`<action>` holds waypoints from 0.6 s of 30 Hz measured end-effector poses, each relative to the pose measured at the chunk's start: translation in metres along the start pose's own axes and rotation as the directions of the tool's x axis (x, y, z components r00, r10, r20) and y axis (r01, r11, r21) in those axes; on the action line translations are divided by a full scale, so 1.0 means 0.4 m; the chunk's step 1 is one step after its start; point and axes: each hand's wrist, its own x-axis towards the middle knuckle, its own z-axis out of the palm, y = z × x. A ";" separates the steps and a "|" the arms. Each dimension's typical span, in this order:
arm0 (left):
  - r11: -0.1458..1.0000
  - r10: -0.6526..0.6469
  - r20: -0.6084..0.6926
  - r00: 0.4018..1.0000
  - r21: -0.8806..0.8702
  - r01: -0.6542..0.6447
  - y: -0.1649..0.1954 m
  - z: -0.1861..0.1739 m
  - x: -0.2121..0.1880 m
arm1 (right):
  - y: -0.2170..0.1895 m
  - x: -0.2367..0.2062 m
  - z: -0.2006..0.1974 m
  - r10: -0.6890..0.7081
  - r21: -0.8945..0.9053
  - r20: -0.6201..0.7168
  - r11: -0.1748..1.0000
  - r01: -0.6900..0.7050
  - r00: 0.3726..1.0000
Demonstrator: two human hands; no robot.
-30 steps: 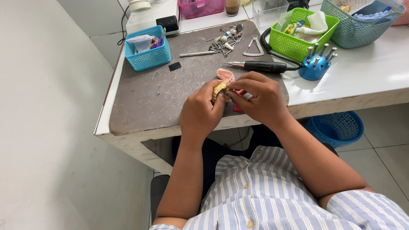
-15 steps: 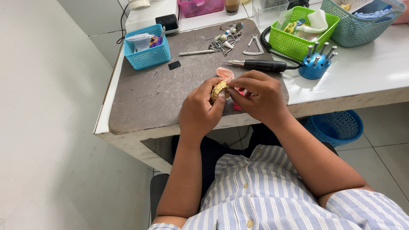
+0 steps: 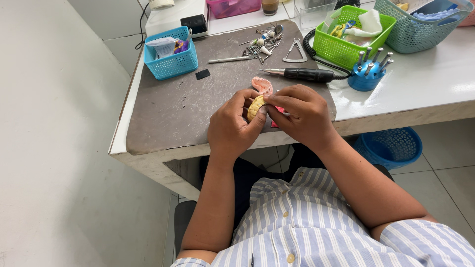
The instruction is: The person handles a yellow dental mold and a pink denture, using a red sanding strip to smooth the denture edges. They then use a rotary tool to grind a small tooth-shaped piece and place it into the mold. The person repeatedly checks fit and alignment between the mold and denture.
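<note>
A grey work mat (image 3: 168, 109) covers the desk, and both hands meet over its front edge. The left hand (image 3: 231, 129) and right hand (image 3: 303, 114) pinch a yellow dental cast (image 3: 255, 107) between their fingertips, just before a pink denture base (image 3: 262, 84).

White worktable (image 3: 425, 94) with grey-brown mat (image 3: 173, 113) on top; pale tiled floor (image 3: 445, 168) below right; plain light wall (image 3: 54, 148) at left; even daylight-like lighting.

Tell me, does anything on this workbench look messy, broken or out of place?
Nothing looks broken or spilled. The small metal tools lie in a loose heap on the grey mat, untidy. Both hands, left hand and right hand, hold a yellowish dental cast.
</note>
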 end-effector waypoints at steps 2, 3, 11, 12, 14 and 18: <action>1.000 0.022 0.002 1.000 0.004 -0.022 0.000 -0.002 0.000 | 0.001 -0.001 0.002 -0.026 -0.006 -0.011 1.000 0.025 1.000; 0.999 0.032 0.004 0.999 0.006 -0.032 0.001 -0.003 -0.001 | 0.001 -0.002 0.002 -0.023 -0.004 -0.004 1.000 0.023 1.000; 1.000 0.018 0.031 0.999 -0.007 -0.018 -0.001 -0.009 -0.001 | 0.002 -0.008 0.002 -0.020 0.024 0.009 1.000 0.020 1.000; 0.999 0.036 0.025 0.999 -0.007 -0.036 -0.003 -0.008 -0.001 | 0.001 -0.009 0.002 0.009 0.057 0.008 0.998 -0.009 1.000; 0.990 0.133 0.002 0.991 0.042 -0.133 -0.007 -0.003 -0.002 | -0.002 -0.012 0.000 0.070 0.121 0.012 0.990 -0.071 0.997; 0.943 0.289 -0.043 0.956 0.187 -0.277 -0.017 0.011 -0.006 | 0.000 -0.006 -0.010 0.015 0.135 0.018 0.991 -0.017 1.000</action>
